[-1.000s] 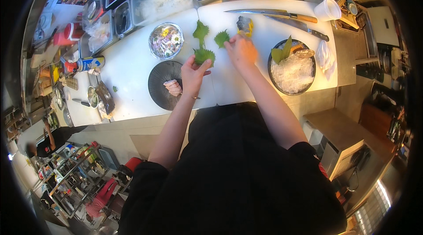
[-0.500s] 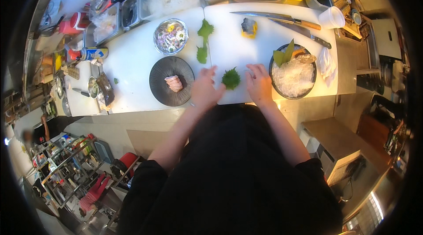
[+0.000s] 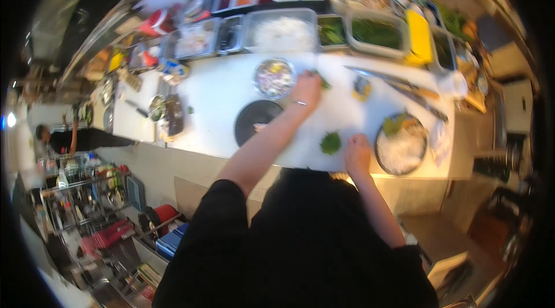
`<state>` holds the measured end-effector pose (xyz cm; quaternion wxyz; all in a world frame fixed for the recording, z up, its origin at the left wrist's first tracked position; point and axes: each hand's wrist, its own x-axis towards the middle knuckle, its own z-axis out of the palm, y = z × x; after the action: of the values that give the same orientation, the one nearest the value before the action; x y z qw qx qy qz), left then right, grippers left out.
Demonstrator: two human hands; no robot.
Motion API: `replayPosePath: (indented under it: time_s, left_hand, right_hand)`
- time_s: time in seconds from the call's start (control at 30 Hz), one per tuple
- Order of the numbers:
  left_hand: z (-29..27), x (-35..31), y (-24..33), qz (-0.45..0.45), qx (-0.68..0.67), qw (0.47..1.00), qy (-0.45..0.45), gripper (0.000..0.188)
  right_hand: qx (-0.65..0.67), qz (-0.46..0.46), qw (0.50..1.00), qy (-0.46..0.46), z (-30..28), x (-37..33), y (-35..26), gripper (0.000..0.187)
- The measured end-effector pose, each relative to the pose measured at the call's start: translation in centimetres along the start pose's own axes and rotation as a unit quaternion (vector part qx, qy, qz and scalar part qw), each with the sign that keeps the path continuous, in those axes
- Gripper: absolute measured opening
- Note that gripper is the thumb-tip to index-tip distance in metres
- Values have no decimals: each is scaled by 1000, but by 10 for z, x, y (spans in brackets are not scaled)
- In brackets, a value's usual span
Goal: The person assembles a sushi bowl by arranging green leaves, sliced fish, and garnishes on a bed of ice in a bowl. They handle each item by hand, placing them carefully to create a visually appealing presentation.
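Stretched forward over the white cutting board [image 3: 217,91], my left hand [image 3: 308,89] has its fingers closed at a green shiso leaf [image 3: 325,81], partly covered by the hand. My right hand [image 3: 358,151] rests loosely curled near the front edge, with nothing visible in it. Just left of it lies another shiso leaf [image 3: 330,143], flat on the board. A dark ribbed plate [image 3: 245,126] with a small pale pink piece on it is partly hidden by my left forearm. Left of my left hand stands a metal bowl [image 3: 274,78] of mixed, chopped-looking food.
To the right are a dark bowl [image 3: 378,155] of white shreds with leaves, and knives [image 3: 425,104]. A small yellow and dark item [image 3: 362,88] lies in front of them. Food containers [image 3: 280,32] line the back, beside a yellow tub [image 3: 417,36]. A white cup [image 3: 453,85] stands right.
My left hand has moved forward from beside the near leaf to the leaves farther back. The right hand's fingers have curled in. The view has shifted, and everything sits lower and farther right.
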<state>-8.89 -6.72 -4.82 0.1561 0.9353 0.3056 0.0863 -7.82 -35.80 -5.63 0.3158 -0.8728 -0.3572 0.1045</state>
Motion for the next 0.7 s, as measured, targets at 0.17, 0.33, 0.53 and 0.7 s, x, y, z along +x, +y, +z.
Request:
replayPosePath:
  time_s: [0.17,0.33,0.53,0.7]
  left_hand:
    - [11,-11,6,-11,-153,988,-2,9]
    - [-12,-27,-2,-144,-533,832,-65,18]
    - [-102,3,-9,-60,-565,820,61,13]
    - [-159,81,-135,-66,-545,812,199,8]
  right_hand:
    - [87,62,993,42,-8,4,-9,11]
    - [138,110,983,52,-7,37,-24,16]
    - [574,231,781,-90,-27,190,-143,36]
    - [280,161,946,8,-10,319,-105,44]
